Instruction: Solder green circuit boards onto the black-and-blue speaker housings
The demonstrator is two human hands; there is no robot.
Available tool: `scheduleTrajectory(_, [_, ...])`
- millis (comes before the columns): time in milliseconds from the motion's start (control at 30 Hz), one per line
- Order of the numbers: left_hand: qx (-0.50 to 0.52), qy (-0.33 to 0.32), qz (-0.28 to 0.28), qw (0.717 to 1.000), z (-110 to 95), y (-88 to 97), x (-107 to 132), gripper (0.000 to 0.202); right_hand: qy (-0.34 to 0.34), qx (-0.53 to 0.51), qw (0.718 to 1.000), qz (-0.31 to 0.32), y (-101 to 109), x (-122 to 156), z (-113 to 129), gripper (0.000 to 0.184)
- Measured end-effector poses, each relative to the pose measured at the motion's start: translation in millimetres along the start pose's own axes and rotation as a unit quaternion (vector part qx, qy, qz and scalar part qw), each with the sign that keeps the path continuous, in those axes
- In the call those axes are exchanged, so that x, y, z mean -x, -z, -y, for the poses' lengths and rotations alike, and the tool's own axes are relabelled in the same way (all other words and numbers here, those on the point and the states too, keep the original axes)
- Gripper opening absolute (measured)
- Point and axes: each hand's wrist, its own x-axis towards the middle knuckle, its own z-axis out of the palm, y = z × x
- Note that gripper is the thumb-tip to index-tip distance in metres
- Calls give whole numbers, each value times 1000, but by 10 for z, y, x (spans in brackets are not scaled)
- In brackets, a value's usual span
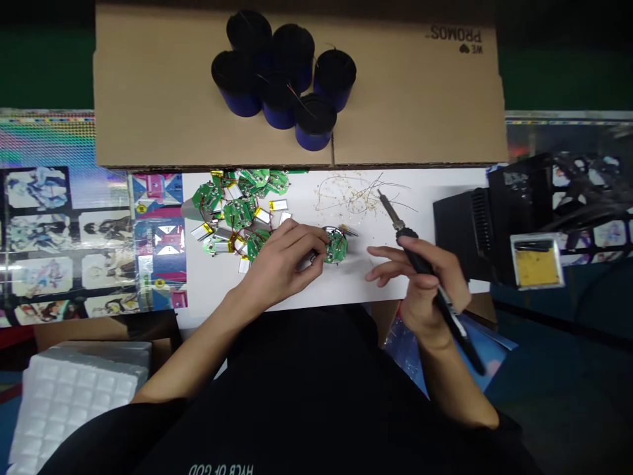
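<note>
In my right hand [430,277] is a soldering iron [420,260], its bare metal tip pointing up and left above the white work surface. My left hand [291,257] is closed at the left edge of a round green circuit board [337,247], fingertips pinching at its rim. Some dark part and thin red wires show around this board, though my fingers hide its left side. Just left of that hand lies a heap of similar green circuit boards [238,212] with small silver, yellow-taped battery packs [277,205] wired to them.
Several dark blue cylinders [315,123] with thin wires stand on a cardboard box [420,99] at the back. Loose wires and solder crumbs [353,198] lie on the white surface [395,290]. At right are a black device [462,231] and a tray with a yellow sponge [537,262].
</note>
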Motion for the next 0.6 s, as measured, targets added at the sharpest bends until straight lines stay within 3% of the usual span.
scheduleTrajectory(100, [-2,0,-5,1000,4,9,0,7,22,103,992,76,-107,20,-27,27])
scheduleTrajectory(200, [5,-1,-11,1000,12,13,-2,5,75,176,974,126,-195,6,-68,44])
scheduleTrajectory(400, [50,5,-25,998,42,28,-4,3,85,172,973,125,-268,-21,-137,50])
scheduleTrajectory(600, [14,-19,56,998,60,140,-67,10,65,140,976,154,-205,-125,-196,48])
